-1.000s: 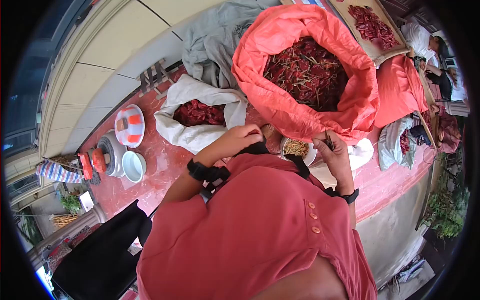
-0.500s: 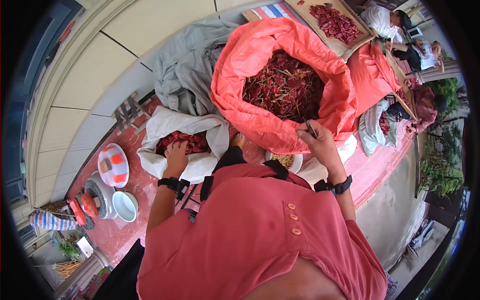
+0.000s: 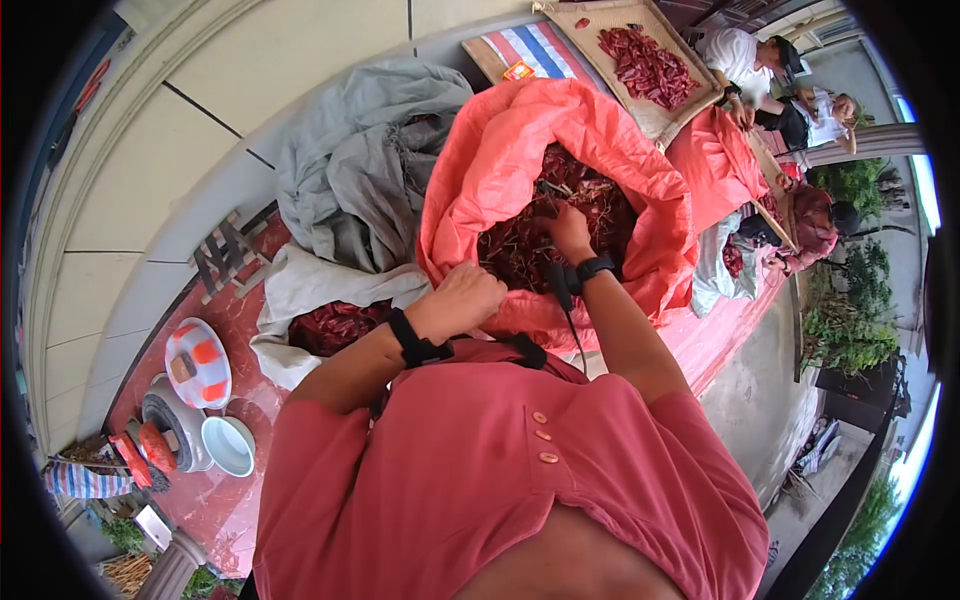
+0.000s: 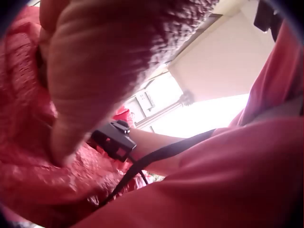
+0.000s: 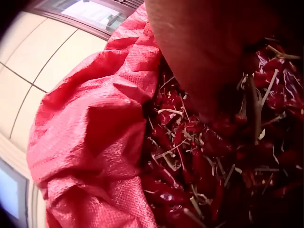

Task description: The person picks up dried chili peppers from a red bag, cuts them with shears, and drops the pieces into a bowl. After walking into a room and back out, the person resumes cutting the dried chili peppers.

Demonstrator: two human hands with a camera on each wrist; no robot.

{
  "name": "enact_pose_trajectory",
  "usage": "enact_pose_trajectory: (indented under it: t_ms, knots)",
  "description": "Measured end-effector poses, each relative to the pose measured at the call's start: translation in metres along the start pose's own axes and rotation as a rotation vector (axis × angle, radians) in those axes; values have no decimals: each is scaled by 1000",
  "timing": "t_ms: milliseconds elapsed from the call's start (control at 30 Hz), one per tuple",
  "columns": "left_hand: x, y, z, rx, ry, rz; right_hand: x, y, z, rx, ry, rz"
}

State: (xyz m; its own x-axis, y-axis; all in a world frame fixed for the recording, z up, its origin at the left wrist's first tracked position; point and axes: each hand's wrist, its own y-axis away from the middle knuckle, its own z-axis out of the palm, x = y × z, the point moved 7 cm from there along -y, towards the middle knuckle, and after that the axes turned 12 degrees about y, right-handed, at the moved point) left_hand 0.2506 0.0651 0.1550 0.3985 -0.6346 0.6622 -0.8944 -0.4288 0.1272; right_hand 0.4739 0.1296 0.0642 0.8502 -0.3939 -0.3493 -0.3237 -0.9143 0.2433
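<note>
A large red woven sack (image 3: 470,150) stands open, its edge rolled down, full of dried red chilies (image 3: 510,240) with loose stems. My right hand (image 3: 570,232) reaches into it, fingers down among the chilies; a small dark metal tool shows faintly at its fingertips. In the right wrist view the hand covers part of the chilies (image 5: 190,161) beside the sack wall (image 5: 104,128). My left hand (image 3: 465,303) grips the near left rim of the sack with curled fingers; in the left wrist view its thumb side lies against the red fabric (image 4: 28,156).
A white sack (image 3: 310,275) of red chilies stands at the left, a grey sack (image 3: 350,170) behind it. Farther left are a basin (image 3: 228,446) and a red-and-white bowl (image 3: 198,362). A woven tray (image 3: 620,100) with chilies lies at the back. Other people (image 3: 740,65) sit at the right.
My left hand went from my front to the chilies in the white sack, then across to the red sack's rim. The right hand moved from the near rim down into the chilies.
</note>
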Motion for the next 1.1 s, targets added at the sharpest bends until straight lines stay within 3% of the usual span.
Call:
enact_pose_trajectory:
  t_ms: [100,133,233,267,367,400,467,533,600,667,800,900,933,1033,1100]
  knots:
    - [20,12,-27,-137,280,-96,-29,34,-27,-104,33,67]
    - [10,11,-24,-177,254,-205,-24,36,-26,-89,27,38]
    - [-4,-5,-37,244,503,-140,-10,55,-37,-190,-558,208]
    - [0,-12,-40,255,355,-133,-18,62,-45,-129,-842,199]
    - [33,-42,-69,537,139,114,-25,90,-71,-410,-1218,259]
    - [41,-53,-69,531,178,184,-23,98,-72,-394,-1250,385]
    - [60,-68,-68,514,260,324,-23,112,-73,-557,-1393,377]
    - [60,-76,-58,440,455,284,-25,123,-78,-662,-1542,307]
    - [66,-77,-54,391,623,213,-21,131,-91,-551,-1480,294]
    - [77,-73,-55,375,620,178,-20,141,-108,-427,-1405,279]
    - [86,-72,-62,429,644,154,-24,154,-132,-271,-1427,39]
    - [84,-73,-60,445,691,125,-30,163,-152,-47,-1350,32]
    - [83,-74,-60,428,722,93,-25,162,-147,-160,-1372,-1]
    - [87,-78,-70,472,675,55,-31,160,-152,-89,-1273,-15]
    - [86,-77,-72,490,603,44,-37,153,-151,65,-1228,-152]
